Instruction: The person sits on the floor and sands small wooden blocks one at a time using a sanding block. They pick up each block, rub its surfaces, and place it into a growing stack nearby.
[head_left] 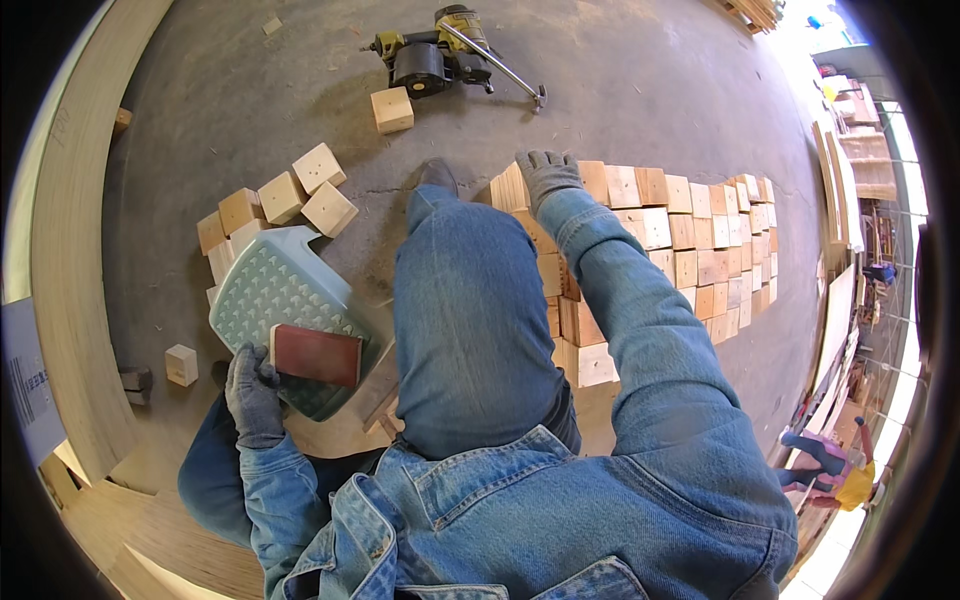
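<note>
A pale green plastic step stool point(285, 270) with a bumpy top stands left of my knee. On it lies a red-brown rectangular block point(316, 355), which looks like a sanding block. My left hand point(253, 395), in a grey glove, has its fingers curled at the near left end of this block. To the right, my gloved right hand point(550, 178) reaches over the far left corner of a large group of wooden blocks point(655, 228). Its fingers bend over a block that the hand mostly hides, beside a tilted end block point(510, 188).
Several loose wooden blocks point(283, 198) lie beyond the stool, and a single block point(181, 365) sits left of it. A yellow and black nail gun point(425, 60) rests on the floor ahead, with another block point(392, 110) against it. Long boards point(75, 230) run along the left. Another person point(830, 465) is at far right.
</note>
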